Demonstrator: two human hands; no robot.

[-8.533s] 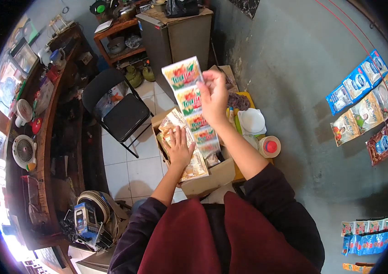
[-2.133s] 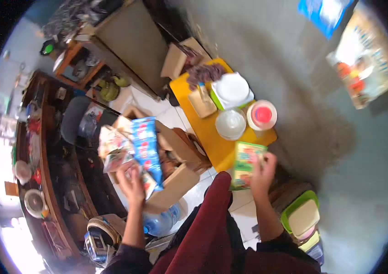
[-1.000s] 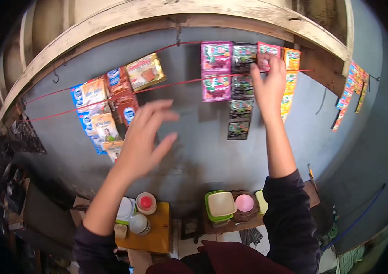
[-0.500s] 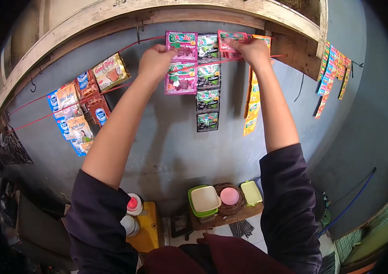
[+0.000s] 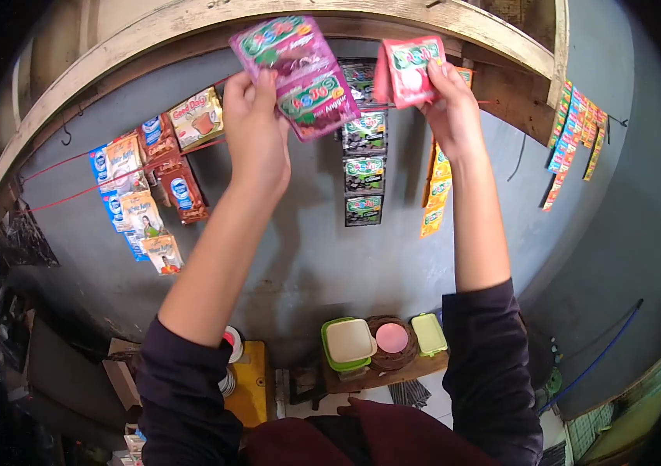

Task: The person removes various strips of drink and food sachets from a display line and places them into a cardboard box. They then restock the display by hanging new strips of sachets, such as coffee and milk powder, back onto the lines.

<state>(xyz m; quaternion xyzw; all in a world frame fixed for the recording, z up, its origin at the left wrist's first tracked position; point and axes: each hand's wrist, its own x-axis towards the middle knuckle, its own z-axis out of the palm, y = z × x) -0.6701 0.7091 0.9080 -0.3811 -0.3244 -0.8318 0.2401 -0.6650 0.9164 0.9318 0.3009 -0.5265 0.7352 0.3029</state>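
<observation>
My left hand [image 5: 256,128] grips a strip of purple drink sachets [image 5: 316,97] by its left edge, two sachets showing one above the other, tilted. Between the thumb and fingers of my right hand [image 5: 455,109] is a folded strip of red-pink drink sachets [image 5: 414,71]. Behind and between the two hands hangs a strip of black drink sachets [image 5: 365,167]; its top is partly covered by the purple sachets. A strip of orange-yellow sachets [image 5: 437,194] hangs just behind my right wrist.
Red cords [image 5: 81,190] run along the wall, with coffee and milk sachets [image 5: 140,210] hanging at left. A wooden beam [image 5: 284,15] arches above. Small colourful sachet strips [image 5: 571,132] hang at right. Below are a bench with plastic containers [image 5: 350,340] and a yellow table [image 5: 251,388].
Both hands have come away from the cord towards me. The purple strip has tilted and left its hanging place; the red-pink strip has come off too.
</observation>
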